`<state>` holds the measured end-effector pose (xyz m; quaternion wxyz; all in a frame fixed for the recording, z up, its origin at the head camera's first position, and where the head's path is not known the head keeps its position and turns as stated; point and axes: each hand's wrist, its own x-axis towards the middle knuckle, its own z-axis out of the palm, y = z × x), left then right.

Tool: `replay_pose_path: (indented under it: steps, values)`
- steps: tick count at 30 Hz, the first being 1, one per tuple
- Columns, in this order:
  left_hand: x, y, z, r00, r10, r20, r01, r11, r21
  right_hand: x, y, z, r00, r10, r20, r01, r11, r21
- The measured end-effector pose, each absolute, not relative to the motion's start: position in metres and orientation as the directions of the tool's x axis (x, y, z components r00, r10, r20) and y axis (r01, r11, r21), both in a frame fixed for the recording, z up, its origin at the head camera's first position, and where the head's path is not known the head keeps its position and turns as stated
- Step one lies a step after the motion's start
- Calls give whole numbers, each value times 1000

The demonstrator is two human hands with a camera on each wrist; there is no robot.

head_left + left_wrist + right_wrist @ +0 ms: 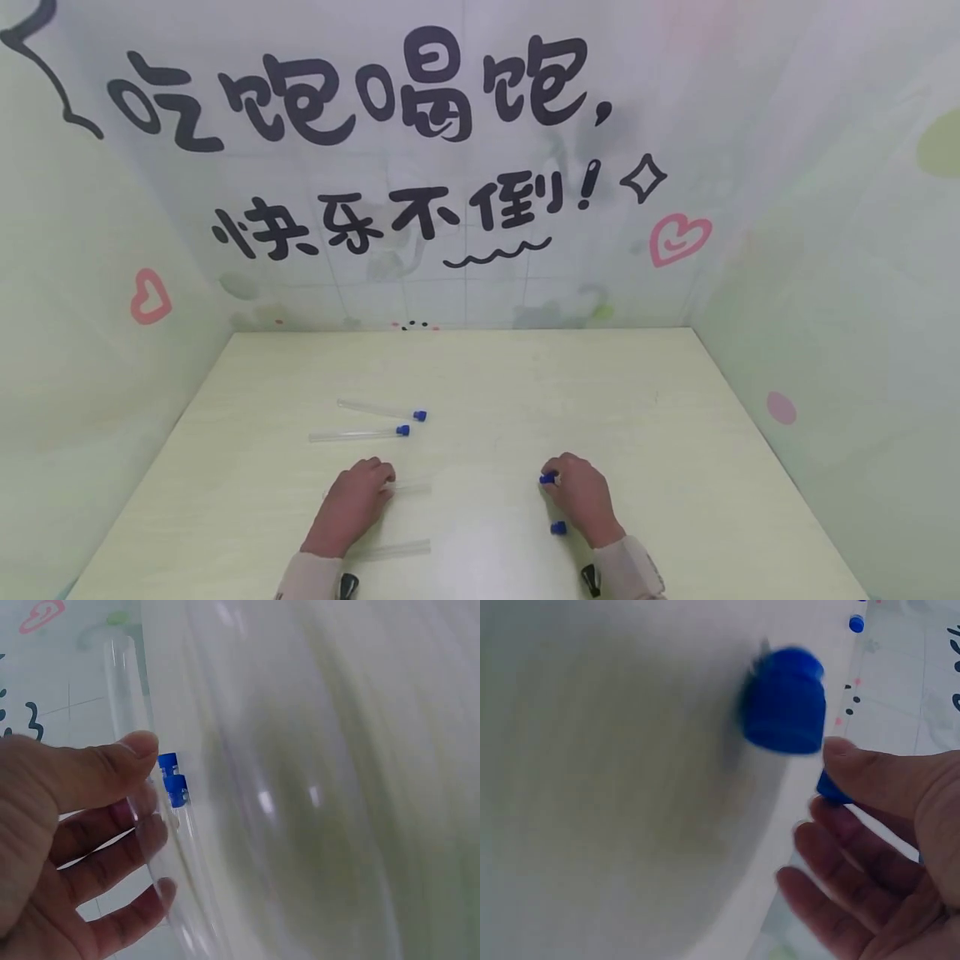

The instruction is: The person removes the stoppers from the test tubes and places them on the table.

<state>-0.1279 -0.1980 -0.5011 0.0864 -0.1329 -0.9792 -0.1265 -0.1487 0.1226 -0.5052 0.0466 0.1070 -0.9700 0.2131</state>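
Note:
Between thumb and fingers, my left hand (352,504) holds a clear test tube (412,489); its rounded end shows beyond the thumb in the left wrist view. A blue cap (547,479) is pinched by my right hand (583,496), partly hidden behind the thumb in the right wrist view. Near that hand, a second blue cap (558,527) stands loose on the table. Closer to the front, an uncapped clear tube (393,550) lies beside the left wrist and looms blurred in the left wrist view.
Farther back on the left lie two clear tubes with blue caps, a rear capped tube (378,410) and a front capped tube (356,435). The pale table (637,392) is bounded by a printed cloth backdrop (465,292) behind and at both sides.

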Motion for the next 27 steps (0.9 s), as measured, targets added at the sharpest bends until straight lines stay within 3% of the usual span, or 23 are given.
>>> replay_pose_path:
  steps: [11, 27]
  values:
    - [-128, -207, -509, -972, 206, 114, 223, 960, 171, -145, 130, -511, -992, -130, -5, -113, 882, -458]
    - [-124, -206, -508, -985, 157, 73, 169, 963, 211, -147, 131, -513, -987, -164, -7, -141, 870, -472]
